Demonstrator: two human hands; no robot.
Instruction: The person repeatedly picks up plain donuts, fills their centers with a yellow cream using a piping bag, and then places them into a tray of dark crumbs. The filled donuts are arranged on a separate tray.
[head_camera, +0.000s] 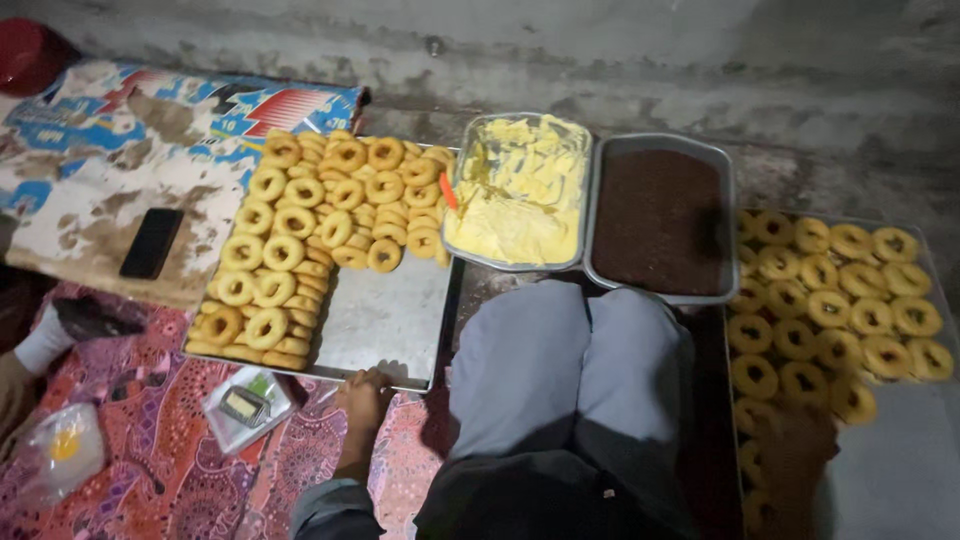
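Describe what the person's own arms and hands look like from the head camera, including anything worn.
Only the left hand shows clearly: bare, no glove, ring or watch visible, with a grey-blue sleeve reaching to the wrist. The fingers are uncovered. The right hand is a dark, blurred shape in shadow at the lower right; its sleeve and any markings cannot be made out.

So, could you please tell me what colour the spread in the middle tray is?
Pale yellow spread, clearest in the head view.
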